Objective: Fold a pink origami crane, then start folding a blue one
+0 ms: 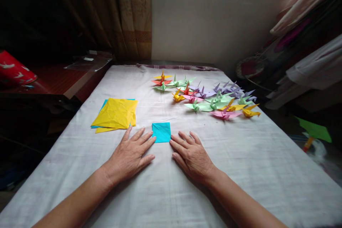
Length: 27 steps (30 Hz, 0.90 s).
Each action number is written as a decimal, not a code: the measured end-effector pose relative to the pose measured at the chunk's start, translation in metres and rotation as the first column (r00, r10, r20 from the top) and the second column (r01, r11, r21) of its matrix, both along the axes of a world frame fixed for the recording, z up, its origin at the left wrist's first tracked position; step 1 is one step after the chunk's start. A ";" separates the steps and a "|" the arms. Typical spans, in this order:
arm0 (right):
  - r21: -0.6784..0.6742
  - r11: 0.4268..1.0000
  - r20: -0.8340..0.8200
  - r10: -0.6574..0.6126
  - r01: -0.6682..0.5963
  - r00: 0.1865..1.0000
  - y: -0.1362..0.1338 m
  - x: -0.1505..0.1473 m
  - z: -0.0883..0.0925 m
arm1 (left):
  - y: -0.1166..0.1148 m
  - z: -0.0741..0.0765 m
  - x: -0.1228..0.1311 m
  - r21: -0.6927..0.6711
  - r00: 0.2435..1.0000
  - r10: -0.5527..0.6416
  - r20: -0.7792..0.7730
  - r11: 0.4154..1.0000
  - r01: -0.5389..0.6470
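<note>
A small blue square of folded paper (161,132), with crease lines across it, lies flat on the white cloth of the table (165,192). My left hand (130,153) rests palm down with its fingers spread, and its fingertips touch the paper's left edge. On the other side, my right hand (192,155) lies flat too, fingers apart, its fingertips at the lower right edge of the paper. Beyond my left hand is a loose stack of creased yellow paper sheets (117,114), with blue sheets showing from underneath.
Several folded paper cranes (226,114) in purple, green, pink, orange and yellow stand at the back right. A brown side table (58,85) at left bears a red cylinder (16,69) and a clear plastic bag (91,60). Clothes (315,67) hang at right.
</note>
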State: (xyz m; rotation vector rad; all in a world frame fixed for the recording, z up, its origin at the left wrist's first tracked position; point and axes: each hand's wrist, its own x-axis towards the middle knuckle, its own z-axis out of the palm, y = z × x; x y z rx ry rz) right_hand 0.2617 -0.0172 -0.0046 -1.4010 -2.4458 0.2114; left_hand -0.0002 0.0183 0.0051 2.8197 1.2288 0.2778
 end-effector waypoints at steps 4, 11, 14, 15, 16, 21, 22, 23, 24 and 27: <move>0.019 1.000 -0.111 -0.012 0.014 0.994 0.013 -0.001 0.001 | 0.005 0.006 0.018 0.058 0.994 0.052 0.091 0.997 -0.058; 0.037 0.982 -0.360 -0.161 0.187 0.919 0.054 -0.010 -0.008 | 0.014 0.004 0.034 0.082 0.975 0.122 0.186 0.987 -0.139; -0.024 0.973 -0.450 -0.215 0.229 0.867 0.058 -0.016 -0.012 | 0.016 -0.001 0.032 0.085 0.962 0.136 0.236 0.983 -0.160; -0.045 0.971 -0.476 -0.229 0.236 0.849 0.058 -0.017 -0.013 | 0.016 -0.003 0.030 0.090 0.956 0.143 0.255 0.981 -0.171; -0.065 0.968 -0.496 -0.242 0.242 0.834 0.058 -0.018 -0.014 | 0.017 -0.006 0.029 0.096 0.950 0.151 0.275 0.978 -0.183; -0.100 0.962 -0.538 -0.269 0.256 0.799 0.057 -0.021 -0.015 | 0.021 -0.018 0.021 0.143 0.906 0.234 0.352 0.943 -0.299; -0.089 0.963 -0.536 -0.260 0.253 0.803 0.057 -0.021 -0.015 | 0.022 -0.020 0.020 0.140 0.901 0.246 0.357 0.940 -0.312; -0.074 0.966 -0.530 -0.247 0.246 0.811 0.057 -0.022 -0.015 | 0.022 -0.022 0.019 0.129 0.898 0.249 0.362 0.941 -0.313; -0.061 0.970 -0.522 -0.231 0.235 0.821 0.057 -0.023 -0.015 | 0.023 -0.023 0.019 0.112 0.897 0.246 0.368 0.946 -0.305; -0.032 0.981 -0.507 -0.181 0.192 0.843 0.056 -0.024 -0.014 | 0.023 -0.021 0.018 0.058 0.881 0.232 0.412 0.958 -0.279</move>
